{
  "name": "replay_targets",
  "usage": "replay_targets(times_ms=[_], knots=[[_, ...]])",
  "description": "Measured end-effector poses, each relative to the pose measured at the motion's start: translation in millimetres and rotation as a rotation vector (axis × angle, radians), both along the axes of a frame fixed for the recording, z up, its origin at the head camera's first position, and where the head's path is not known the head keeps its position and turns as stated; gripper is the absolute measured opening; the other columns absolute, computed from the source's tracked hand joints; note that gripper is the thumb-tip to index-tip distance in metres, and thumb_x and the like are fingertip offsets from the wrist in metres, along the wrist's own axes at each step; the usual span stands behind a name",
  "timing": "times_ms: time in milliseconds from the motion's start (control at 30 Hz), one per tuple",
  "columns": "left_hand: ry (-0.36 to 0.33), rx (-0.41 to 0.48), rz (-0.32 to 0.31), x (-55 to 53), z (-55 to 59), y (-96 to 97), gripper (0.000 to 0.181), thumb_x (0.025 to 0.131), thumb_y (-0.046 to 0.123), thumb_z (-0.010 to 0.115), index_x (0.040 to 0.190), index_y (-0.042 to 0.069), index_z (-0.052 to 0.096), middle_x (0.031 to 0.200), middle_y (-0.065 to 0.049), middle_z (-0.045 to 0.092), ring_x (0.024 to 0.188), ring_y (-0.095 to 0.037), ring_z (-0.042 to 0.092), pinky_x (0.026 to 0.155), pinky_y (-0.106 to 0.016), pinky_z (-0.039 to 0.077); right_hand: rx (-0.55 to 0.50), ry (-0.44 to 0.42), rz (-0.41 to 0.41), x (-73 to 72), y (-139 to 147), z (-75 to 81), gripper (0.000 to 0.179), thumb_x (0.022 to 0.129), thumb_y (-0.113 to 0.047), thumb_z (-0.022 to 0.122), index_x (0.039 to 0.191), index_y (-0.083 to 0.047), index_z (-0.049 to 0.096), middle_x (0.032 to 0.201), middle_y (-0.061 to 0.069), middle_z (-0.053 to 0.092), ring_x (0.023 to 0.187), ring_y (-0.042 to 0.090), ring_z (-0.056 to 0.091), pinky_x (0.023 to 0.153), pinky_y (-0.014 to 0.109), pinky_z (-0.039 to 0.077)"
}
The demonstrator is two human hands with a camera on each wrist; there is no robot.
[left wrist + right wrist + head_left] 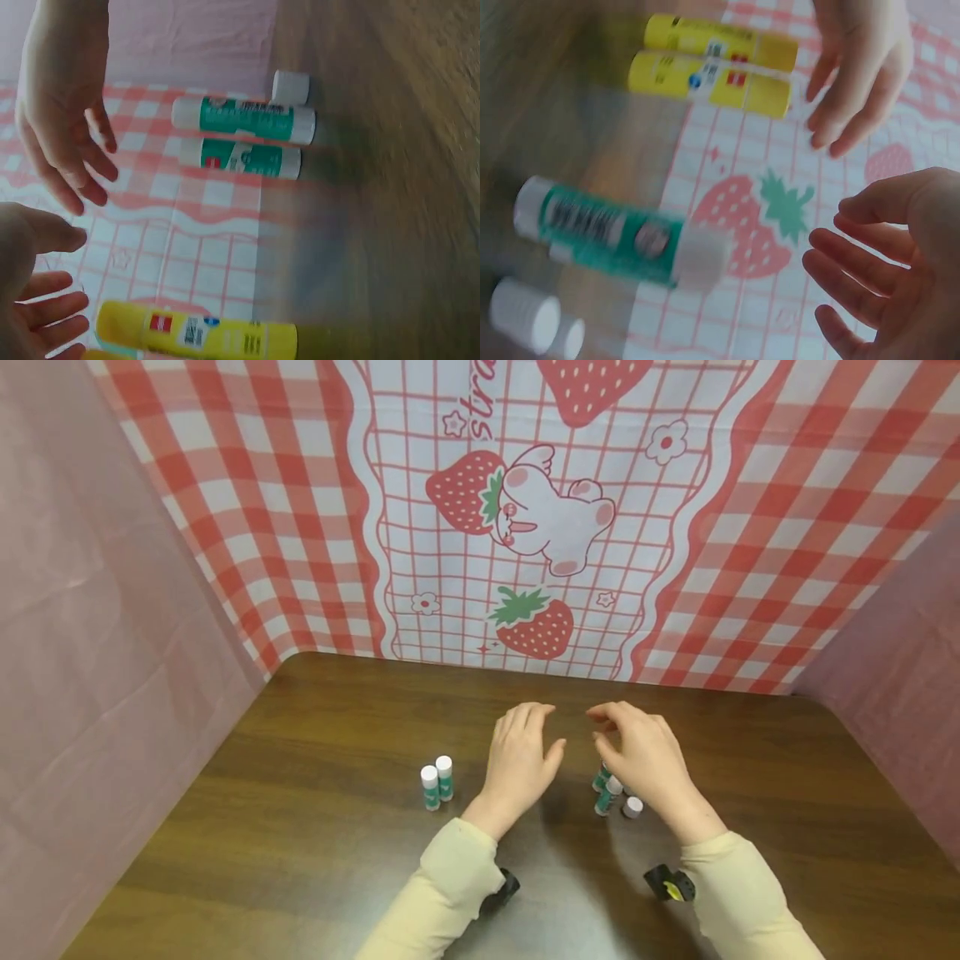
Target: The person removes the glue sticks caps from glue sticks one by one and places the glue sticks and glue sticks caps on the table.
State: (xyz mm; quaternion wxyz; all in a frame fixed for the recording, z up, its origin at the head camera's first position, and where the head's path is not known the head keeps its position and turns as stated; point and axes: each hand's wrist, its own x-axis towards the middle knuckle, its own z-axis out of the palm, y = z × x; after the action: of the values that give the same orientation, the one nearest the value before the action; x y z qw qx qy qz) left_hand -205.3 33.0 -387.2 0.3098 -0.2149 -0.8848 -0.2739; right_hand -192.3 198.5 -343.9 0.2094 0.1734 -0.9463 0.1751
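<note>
My left hand [517, 753] and right hand [640, 747] hover above the table, apart, fingers slightly bent, holding nothing. Two upright green glue sticks [431, 789] with white caps stand left of the left hand. Under the right hand are two more green glue sticks [607, 799], partly covered by it in the head view. Beside them sits a small white cap [632, 807]. In the right wrist view, two yellow glue sticks [709, 79] stand near the left hand; the left wrist view also shows a yellow glue stick [199, 332]. No yellow sticks show in the head view.
The brown wooden table [300, 877] has a red-and-white checked strawberry cloth [315, 527] hanging behind it. Pink cloth [112, 610] hangs at the sides. Black wrist cameras [670, 883] sit at both sleeves.
</note>
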Motion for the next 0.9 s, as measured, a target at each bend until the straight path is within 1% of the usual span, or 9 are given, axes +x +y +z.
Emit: replay_targets(times_ms=[100,200,267,400,533,633,800,900], knots=[[-0.085,0.006,0.015,-1.2,-1.5,-8.0,0.046,0.080,0.028,0.069,0.117,0.007,0.052,0.109,-0.005,0.057,0.104,-0.020,0.052,0.092,-0.034,0.040,0.012,0.011,0.035,-1.4,-14,2.4,0.025,0.077,-0.012,0.067,0.101,-0.006,0.063,0.093,0.006,0.065,0.083,0.022,0.062,0.078,0.045,0.039],[-0.160,0.024,0.026,-2.1,-3.7,-14.2,0.050,0.079,0.029,0.070,0.119,0.006,0.051,0.111,-0.005,0.057,0.105,-0.021,0.052,0.091,-0.035,0.040,0.035,-0.011,0.060,-3.6,-25,0.8,0.026,0.077,-0.014,0.069,0.101,-0.007,0.064,0.093,0.006,0.065,0.083,0.021,0.061,0.079,0.044,0.039],[-0.194,0.031,0.035,-3.0,-4.9,-17.8,0.052,0.077,0.029,0.072,0.119,0.006,0.051,0.112,-0.006,0.057,0.105,-0.022,0.051,0.090,-0.035,0.040,0.043,-0.035,0.071,-5.5,-31,-1.1,0.027,0.077,-0.016,0.070,0.101,-0.008,0.064,0.092,0.005,0.065,0.082,0.020,0.061,0.079,0.044,0.039],[-0.239,0.013,0.045,-4.6,-6.2,-22.2,0.054,0.074,0.028,0.073,0.119,0.006,0.051,0.111,-0.007,0.058,0.104,-0.023,0.052,0.090,-0.036,0.040,0.050,-0.071,0.077,-11.6,-42,-5.9,0.028,0.076,-0.021,0.072,0.100,-0.009,0.065,0.090,0.004,0.066,0.081,0.019,0.061,0.077,0.043,0.040],[-0.283,-0.013,0.049,-5.8,-7.4,-23.8,0.054,0.074,0.028,0.072,0.120,0.007,0.052,0.111,-0.007,0.059,0.102,-0.023,0.053,0.091,-0.037,0.039,0.051,-0.111,0.089,-17.7,-50,-11.0,0.028,0.075,-0.025,0.072,0.098,-0.009,0.066,0.090,0.004,0.066,0.081,0.020,0.062,0.075,0.042,0.043],[-0.301,-0.026,0.057,-6.3,-8.8,-24.8,0.054,0.073,0.026,0.073,0.120,0.007,0.052,0.112,-0.006,0.059,0.103,-0.022,0.053,0.091,-0.037,0.039,0.056,-0.130,0.097,-21.2,-54,-14.5,0.027,0.076,-0.025,0.071,0.098,-0.009,0.065,0.090,0.004,0.066,0.081,0.020,0.063,0.074,0.040,0.045],[-0.318,-0.024,0.057,-7.3,-10.5,-26.1,0.054,0.073,0.025,0.073,0.120,0.008,0.052,0.111,-0.004,0.060,0.102,-0.022,0.053,0.091,-0.037,0.038,0.036,-0.137,0.084,-24.1,-56,-17.7,0.024,0.076,-0.021,0.070,0.096,-0.009,0.064,0.088,0.003,0.067,0.079,0.019,0.063,0.074,0.039,0.046],[-0.326,-0.025,0.056,-8.1,-11.1,-26.8,0.055,0.073,0.026,0.073,0.120,0.008,0.052,0.111,-0.004,0.060,0.103,-0.022,0.054,0.093,-0.037,0.037,0.025,-0.121,0.074,-23.6,-56,-18.0,0.023,0.074,-0.020,0.071,0.094,-0.009,0.064,0.086,0.002,0.066,0.076,0.018,0.062,0.072,0.038,0.046]])
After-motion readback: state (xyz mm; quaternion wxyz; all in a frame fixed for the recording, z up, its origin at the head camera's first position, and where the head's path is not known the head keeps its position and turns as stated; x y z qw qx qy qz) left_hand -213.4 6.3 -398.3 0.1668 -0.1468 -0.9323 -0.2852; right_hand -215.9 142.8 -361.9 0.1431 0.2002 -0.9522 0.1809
